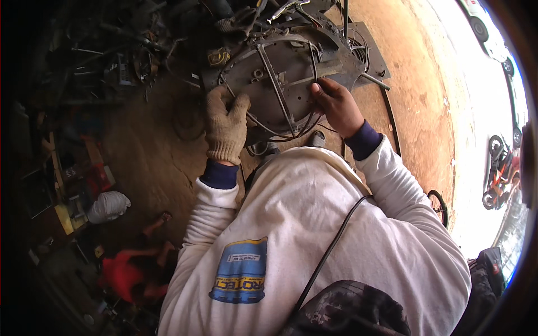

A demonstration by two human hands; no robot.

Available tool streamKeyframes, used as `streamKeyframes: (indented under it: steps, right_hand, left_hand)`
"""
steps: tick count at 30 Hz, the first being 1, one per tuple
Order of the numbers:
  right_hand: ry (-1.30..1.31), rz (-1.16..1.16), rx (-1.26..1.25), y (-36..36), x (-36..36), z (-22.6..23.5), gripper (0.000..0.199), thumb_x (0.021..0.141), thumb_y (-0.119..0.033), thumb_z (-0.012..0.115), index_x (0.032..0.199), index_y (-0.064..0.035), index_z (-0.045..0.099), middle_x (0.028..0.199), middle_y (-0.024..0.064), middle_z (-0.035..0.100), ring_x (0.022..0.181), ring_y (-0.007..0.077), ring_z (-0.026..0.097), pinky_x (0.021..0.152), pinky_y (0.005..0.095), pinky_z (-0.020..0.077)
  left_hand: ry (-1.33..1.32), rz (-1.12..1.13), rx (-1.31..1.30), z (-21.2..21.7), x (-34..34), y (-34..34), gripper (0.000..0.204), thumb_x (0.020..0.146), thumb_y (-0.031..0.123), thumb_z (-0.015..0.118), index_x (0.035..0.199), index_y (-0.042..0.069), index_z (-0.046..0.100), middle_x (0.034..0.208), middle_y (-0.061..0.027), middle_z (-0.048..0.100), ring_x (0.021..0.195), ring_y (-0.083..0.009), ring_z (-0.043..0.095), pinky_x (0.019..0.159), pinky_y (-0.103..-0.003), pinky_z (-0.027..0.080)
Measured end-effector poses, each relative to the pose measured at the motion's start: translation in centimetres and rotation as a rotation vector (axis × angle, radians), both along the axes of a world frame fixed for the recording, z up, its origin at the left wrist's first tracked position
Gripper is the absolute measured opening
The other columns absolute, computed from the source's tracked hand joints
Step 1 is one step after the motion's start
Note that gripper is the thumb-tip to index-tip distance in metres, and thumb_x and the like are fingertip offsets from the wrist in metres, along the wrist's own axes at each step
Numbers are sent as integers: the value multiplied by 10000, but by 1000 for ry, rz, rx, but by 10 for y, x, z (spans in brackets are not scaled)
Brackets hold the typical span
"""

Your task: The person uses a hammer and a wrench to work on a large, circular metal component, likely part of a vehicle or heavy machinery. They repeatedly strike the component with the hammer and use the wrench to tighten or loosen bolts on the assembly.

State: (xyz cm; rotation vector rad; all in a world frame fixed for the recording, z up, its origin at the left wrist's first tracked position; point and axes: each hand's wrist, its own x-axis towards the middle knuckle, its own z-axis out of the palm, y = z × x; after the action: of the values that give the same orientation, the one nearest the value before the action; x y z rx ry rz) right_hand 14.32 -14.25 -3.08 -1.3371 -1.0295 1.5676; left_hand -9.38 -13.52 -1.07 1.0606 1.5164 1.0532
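Observation:
A frame of thin bent metal rod (274,81), rounded in outline and crossed by straight bars, is held over a dark metal work plate (300,103). My left hand (226,120), in a knitted work glove, closes on the frame's left side with thumb and fingers. On the opposite side, my bare right hand (339,105) pinches the rod; its fingertips are partly hidden behind it. Small metal rings (258,74) lie on the plate inside the frame's outline. A yellow and black tape measure (218,56) rests just beyond my left hand.
Locking pliers (287,10) and a loose glove (238,23) lie at the plate's far side. A metal tube (375,81) sticks out right. Dark scrap and tools crowd the far left. A person in red (126,274) is low at left. A motorcycle (496,173) stands outside, right.

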Motion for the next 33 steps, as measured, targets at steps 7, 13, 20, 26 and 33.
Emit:
streamKeyframes:
  steps: [7, 13, 20, 26, 33]
  right_hand:
    - [-59, 8, 54, 1, 1, -11, 250, 1018, -253, 583, 1036, -5, 613, 837, 21, 624, 735, 98, 564, 666, 264, 470]
    - [-218, 19, 118, 23, 5, -8, 263, 958, -247, 653, 1017, 8, 622, 772, 61, 653, 685, 111, 612, 623, 309, 498]
    - [-527, -102, 217, 11, 5, -2, 294, 898, -257, 710, 976, 21, 651, 789, 101, 699, 715, 199, 696, 657, 346, 538]
    - [-358, 97, 82, -5, 10, -4, 224, 906, -217, 698, 965, -2, 674, 800, 122, 701, 719, 246, 700, 667, 347, 544]
    - [-491, 125, 237, -11, 3, -11, 217, 951, -165, 653, 1040, 33, 644, 762, 88, 677, 697, 139, 668, 648, 296, 530]
  left_hand:
    - [21, 17, 201, -23, 0, -1, 370, 914, 115, 691, 1206, -23, 510, 962, -80, 641, 710, -108, 604, 555, -260, 530]
    - [220, -10, 98, -1, -3, 11, 440, 907, 164, 719, 1249, -16, 508, 980, -88, 637, 712, -114, 593, 603, -261, 524]
    - [317, -126, 167, -16, -13, 14, 503, 927, 190, 707, 1330, -5, 478, 929, -74, 611, 700, -105, 583, 588, -242, 501]
    - [163, -121, 148, -16, -11, 6, 519, 912, 181, 714, 1335, -21, 491, 972, -89, 658, 826, -132, 624, 708, -264, 532]
    - [421, -219, 278, -30, -20, 4, 535, 915, 114, 675, 1378, -25, 448, 906, -72, 631, 768, -144, 602, 709, -299, 523]
